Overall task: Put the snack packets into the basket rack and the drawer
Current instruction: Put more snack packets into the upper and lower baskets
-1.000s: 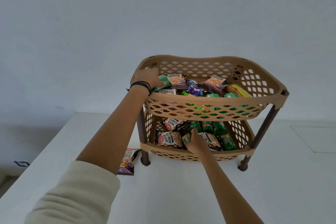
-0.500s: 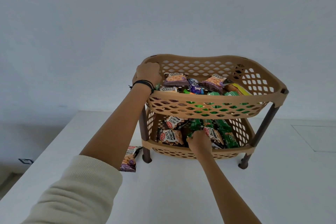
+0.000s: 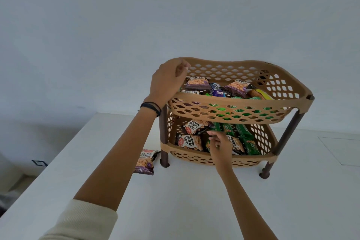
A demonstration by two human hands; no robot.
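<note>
A tan two-tier basket rack (image 3: 239, 66) with brown legs stands on the white table (image 3: 185, 200). Its upper basket holds several snack packets (image 3: 235, 86), among them salted peanuts and green packs. The lower basket (image 3: 220, 160) also holds several peanut and green packets (image 3: 190, 141). My left hand (image 3: 167, 82) hovers over the upper basket's left corner, fingers loosely curled and holding nothing. My right hand (image 3: 218, 144) reaches into the lower basket, fingers apart and resting on the packets there. One salted peanuts packet (image 3: 146, 161) lies on the table beside the rack's front left leg.
A plain white wall rises behind the rack. The table's left edge (image 3: 64, 154) drops off to the floor. A faint rectangular outline (image 3: 342, 150) marks the tabletop at the right. No drawer is in view.
My left hand let go of a peanut packet in the upper basket and rose above the rim. My right hand pushed a green packet into the lower basket and spread its fingers.
</note>
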